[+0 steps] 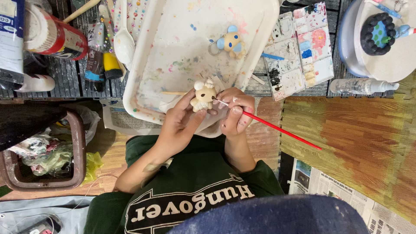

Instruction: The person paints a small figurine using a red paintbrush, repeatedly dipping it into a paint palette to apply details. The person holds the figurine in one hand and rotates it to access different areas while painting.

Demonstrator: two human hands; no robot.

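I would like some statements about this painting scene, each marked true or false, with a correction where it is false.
1. The left hand holds a small cream figurine. True.
2. The right hand holds a paintbrush with a blue handle. False: the paintbrush has a red handle.
3. A blue and cream figurine with a key ring lies in the white tray. True.
4. The paint palette sits to the left of the tray. False: it is on the tray's right in the picture.
5. The bin at the left is empty. False: it holds crumpled waste.
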